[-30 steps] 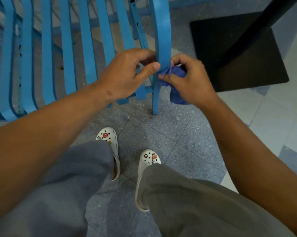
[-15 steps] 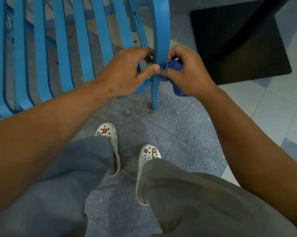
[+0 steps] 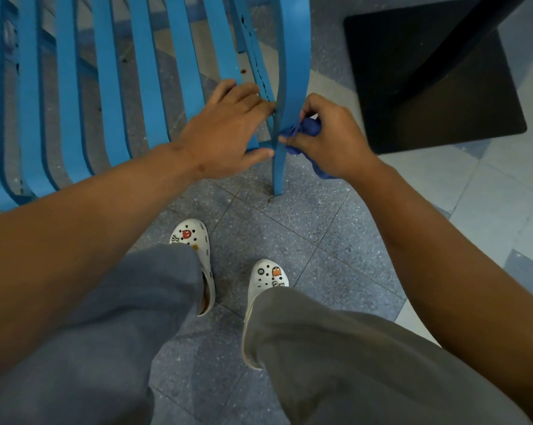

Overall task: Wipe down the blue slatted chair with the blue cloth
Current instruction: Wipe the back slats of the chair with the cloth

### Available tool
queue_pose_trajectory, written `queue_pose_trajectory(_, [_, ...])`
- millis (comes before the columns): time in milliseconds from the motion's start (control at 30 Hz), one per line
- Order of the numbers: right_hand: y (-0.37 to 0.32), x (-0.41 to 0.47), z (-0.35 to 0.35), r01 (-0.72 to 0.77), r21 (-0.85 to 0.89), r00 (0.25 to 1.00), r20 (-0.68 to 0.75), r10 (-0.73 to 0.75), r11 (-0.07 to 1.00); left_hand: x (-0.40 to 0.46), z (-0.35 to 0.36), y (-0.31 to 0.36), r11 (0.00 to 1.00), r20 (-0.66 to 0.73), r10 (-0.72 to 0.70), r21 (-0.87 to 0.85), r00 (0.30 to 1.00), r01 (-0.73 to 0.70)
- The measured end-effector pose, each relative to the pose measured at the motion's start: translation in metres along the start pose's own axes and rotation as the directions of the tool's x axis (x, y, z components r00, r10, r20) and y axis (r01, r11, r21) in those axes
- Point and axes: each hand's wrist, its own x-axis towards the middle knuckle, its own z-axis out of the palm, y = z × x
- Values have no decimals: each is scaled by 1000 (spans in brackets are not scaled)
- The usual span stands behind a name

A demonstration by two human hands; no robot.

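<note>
The blue slatted chair (image 3: 112, 96) fills the upper left, its rightmost upright and leg (image 3: 291, 87) running down to the floor. My right hand (image 3: 329, 139) grips the bunched dark blue cloth (image 3: 305, 128) and presses it against the right side of that leg. My left hand (image 3: 228, 133) rests on the left side of the same leg, its thumb along the low crossbar and its fingers reaching behind the slat; the fingertips are hidden.
A black square table base (image 3: 434, 87) with a dark post lies on the floor just right of the chair. My two feet in white clogs (image 3: 191, 240) stand on grey speckled tiles below the chair leg.
Both hands have stayed at the right chair leg. The left hand's fingers have loosened and stretched out along the slat, and the cloth has shifted slightly on the leg.
</note>
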Motion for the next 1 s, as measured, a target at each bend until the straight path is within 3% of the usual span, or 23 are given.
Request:
queue_pose_trajectory(133, [11, 0, 10, 14, -4, 1000, 5, -14, 1000, 1, -2, -9, 999, -8, 44, 6, 999, -44])
queue_pose_trajectory(400, [52, 5, 51, -156, -102, 985, 58, 163, 982, 3, 4, -2, 978, 17, 45, 201, 999, -48])
queue_pose_trajectory(600, [44, 2, 33, -90, 12, 996, 19, 89, 996, 2, 4, -4, 968, 1, 68, 242, 998, -66])
queue_pose_trajectory(733, [48, 7, 34, -46, -51, 998, 47, 48, 998, 5, 0, -11, 978, -21, 120, 176, 993, -115])
queue_pose_trajectory(833, [63, 12, 48, -100, -113, 991, 78, 109, 988, 17, -5, -22, 963, 12, 209, 174, 978, -208])
queue_pose_trajectory(1000, [81, 9, 74, -260, -141, 959, 81, 273, 955, 28, 2, -25, 960, 46, 159, 227, 986, -165])
